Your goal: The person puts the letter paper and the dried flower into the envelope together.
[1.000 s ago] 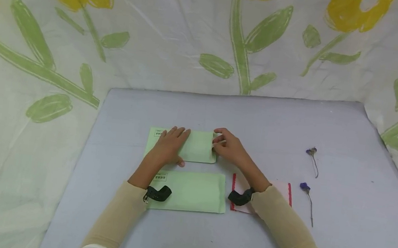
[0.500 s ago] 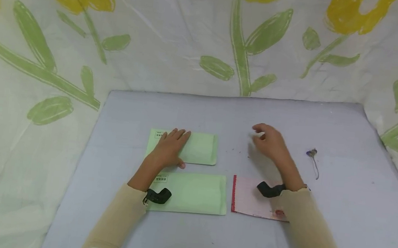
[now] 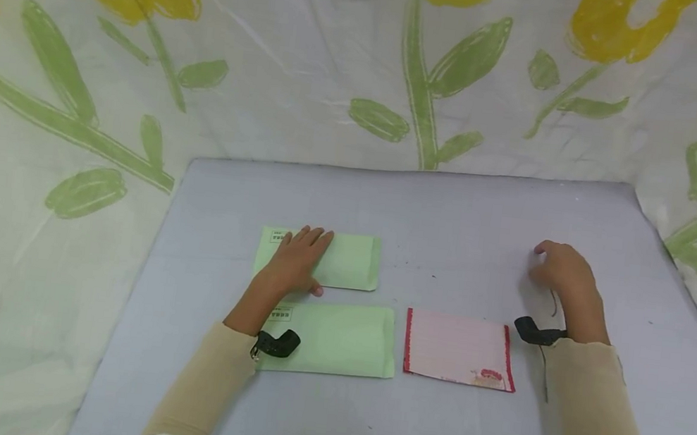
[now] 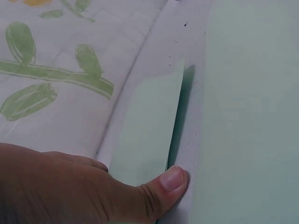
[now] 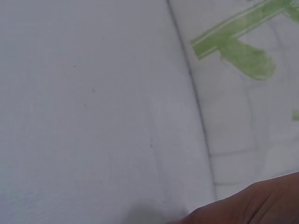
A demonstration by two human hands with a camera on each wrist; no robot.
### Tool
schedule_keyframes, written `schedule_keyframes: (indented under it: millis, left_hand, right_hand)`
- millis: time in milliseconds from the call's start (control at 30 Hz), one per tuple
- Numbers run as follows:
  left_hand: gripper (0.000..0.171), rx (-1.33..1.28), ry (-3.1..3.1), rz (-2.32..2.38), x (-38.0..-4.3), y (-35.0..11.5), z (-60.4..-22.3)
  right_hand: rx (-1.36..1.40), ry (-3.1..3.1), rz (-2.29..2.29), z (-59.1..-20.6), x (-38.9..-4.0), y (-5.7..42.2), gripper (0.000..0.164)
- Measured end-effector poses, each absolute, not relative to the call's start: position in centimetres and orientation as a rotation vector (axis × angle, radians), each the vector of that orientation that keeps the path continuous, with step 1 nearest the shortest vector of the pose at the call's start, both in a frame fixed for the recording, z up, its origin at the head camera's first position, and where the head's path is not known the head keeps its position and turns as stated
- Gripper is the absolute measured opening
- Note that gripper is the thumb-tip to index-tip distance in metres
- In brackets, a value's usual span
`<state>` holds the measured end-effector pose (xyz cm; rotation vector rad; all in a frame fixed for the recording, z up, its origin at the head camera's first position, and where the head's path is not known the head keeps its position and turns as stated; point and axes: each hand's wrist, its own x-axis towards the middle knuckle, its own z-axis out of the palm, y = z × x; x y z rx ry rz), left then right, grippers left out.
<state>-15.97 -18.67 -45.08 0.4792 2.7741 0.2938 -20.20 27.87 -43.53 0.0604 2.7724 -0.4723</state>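
- Left hand [image 3: 296,258] lies flat on the far green envelope [image 3: 344,259], fingers straight and spread over its left half, pressing it to the table [image 3: 451,214].
- From the left wrist view, the thumb [image 4: 170,179] sits at the envelope's near edge, and that edge of the envelope [image 4: 149,121] lifts a little off the cloth.
- A second, longer green envelope [image 3: 342,337] lies just in front of the first one, partly under the left forearm; the two are close but not touching.
- Right hand [image 3: 562,272] is well off to the right, knuckles up, fingers curled down over the spot where a dried flower lies. Only a bit of thin stem [image 3: 553,301] shows beside the wrist.
- I cannot tell whether those fingers have hold of the flower or only cover it; the right wrist view shows just bare cloth and the edge of the hand [image 5: 252,205].
- A pink card [image 3: 458,349] with red side edges lies flat between the long envelope and the right forearm.
- Another thin stem [image 3: 544,373] runs along beside the right sleeve.
- A sheet with yellow flowers and green leaves [image 3: 428,63] hangs behind the table.
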Motion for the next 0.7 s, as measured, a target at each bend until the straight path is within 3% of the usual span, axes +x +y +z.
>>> schedule_keyframes:
  millis: [267,700]
  left_hand:
    - [0.117,0.477,2.770,0.296,-16.0,-18.6,-45.1]
    - [0.117,0.477,2.782,0.293,-15.9,-18.6,-45.1]
  right_hand:
    - [0.047,2.796,-0.545,-44.0,-20.0,28.1,0.042]
    - [0.013,2.690,-1.064,-42.4,-20.5,27.6,0.037]
